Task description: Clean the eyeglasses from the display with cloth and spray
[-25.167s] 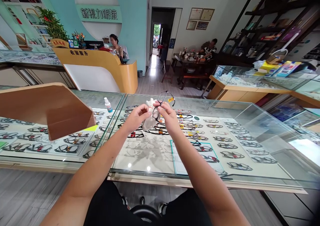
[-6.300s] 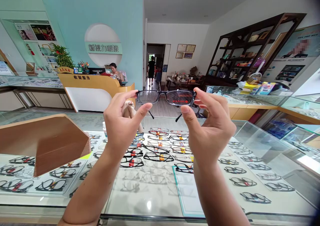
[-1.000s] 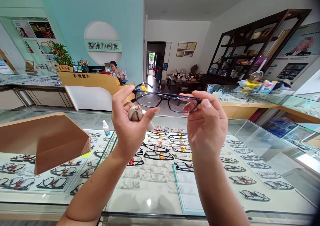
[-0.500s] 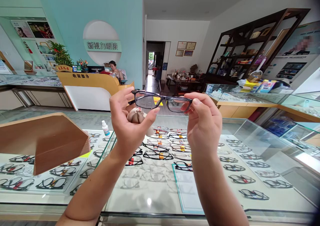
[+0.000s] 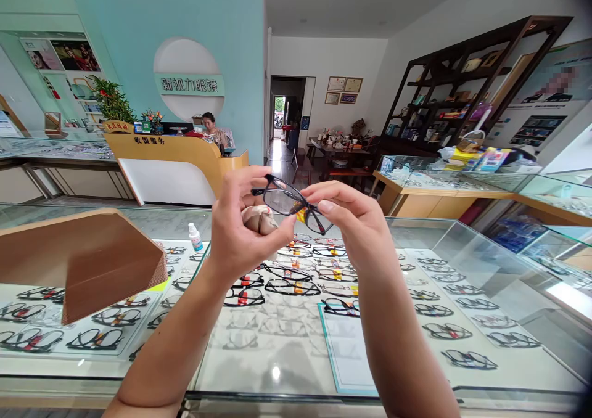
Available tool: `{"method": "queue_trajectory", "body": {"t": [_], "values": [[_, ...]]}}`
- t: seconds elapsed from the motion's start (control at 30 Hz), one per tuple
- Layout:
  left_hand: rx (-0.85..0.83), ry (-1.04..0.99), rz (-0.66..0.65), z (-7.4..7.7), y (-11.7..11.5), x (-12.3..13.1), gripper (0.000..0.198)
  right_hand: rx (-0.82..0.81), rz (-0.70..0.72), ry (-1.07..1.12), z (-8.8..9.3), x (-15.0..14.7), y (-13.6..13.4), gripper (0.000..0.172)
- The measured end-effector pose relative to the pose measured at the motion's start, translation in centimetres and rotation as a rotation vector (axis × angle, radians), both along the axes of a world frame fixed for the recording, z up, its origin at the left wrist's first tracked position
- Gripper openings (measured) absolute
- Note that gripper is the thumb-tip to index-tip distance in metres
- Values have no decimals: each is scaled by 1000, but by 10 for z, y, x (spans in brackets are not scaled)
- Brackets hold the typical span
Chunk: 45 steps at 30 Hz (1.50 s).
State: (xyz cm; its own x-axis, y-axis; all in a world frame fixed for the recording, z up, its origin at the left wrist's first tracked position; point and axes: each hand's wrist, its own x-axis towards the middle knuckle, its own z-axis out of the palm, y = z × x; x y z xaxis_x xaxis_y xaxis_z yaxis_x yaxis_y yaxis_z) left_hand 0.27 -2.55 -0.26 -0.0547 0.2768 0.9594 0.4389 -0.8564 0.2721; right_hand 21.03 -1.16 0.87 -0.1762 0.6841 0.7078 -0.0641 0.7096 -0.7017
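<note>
Black-framed eyeglasses [image 5: 283, 201] are held up above the glass counter, tilted so their right end hangs lower. My left hand [image 5: 240, 236] grips their left end between thumb and fingers. A pale, crumpled cloth [image 5: 259, 219] is tucked in the same hand. With thumb and fingers closed, my right hand [image 5: 358, 224] pinches the frame near the bridge and upper rim of the right lens. A yellow tag [image 5: 301, 215] shows by the bridge. Rows of eyeglasses [image 5: 292, 287] lie in the display case below both hands.
A brown angled box [image 5: 111, 258] stands on the counter at left, with a small white bottle [image 5: 195, 238] near it. A white sheet with a teal border [image 5: 348, 359] lies front centre. Beyond, a person [image 5: 215, 133] sits behind the cashier desk [image 5: 169, 153].
The eyeglasses have gone from nearly level to tilted. My right hand has moved left, from their right end to near the bridge. My left hand has shifted slightly right.
</note>
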Motion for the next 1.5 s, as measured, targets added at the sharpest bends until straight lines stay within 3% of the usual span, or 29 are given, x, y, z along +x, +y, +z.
{"method": "queue_trajectory", "body": {"t": [0.3, 0.63, 0.73, 0.83, 0.97, 1.1, 1.33, 1.5], "values": [[-100, 6, -40, 0, 0, 0, 65, -226, 197, -86, 5, 3, -2, 22], [-176, -3, -125, 1, 0, 0, 66, -231, 163, -61, 7, 0, -3, 22], [-201, -4, -123, 1, 1, 2, 70, -186, 65, -44, 5, -2, -2, 22], [-231, -76, -72, 1, 1, 4, 70, -48, -136, -19, 2, -6, -1, 19], [-241, -134, 31, 4, -6, 7, 14, 120, -321, 4, -1, -14, -3, 15], [-301, -21, -20, 5, -14, 12, 23, 255, -398, -25, -5, -21, -7, 14], [-382, -107, -90, 6, -16, 16, 13, 513, -545, -122, -10, -28, -8, 12], [-419, -145, -73, 9, -10, 9, 16, 501, -612, -281, -10, -31, -16, 12]]}}
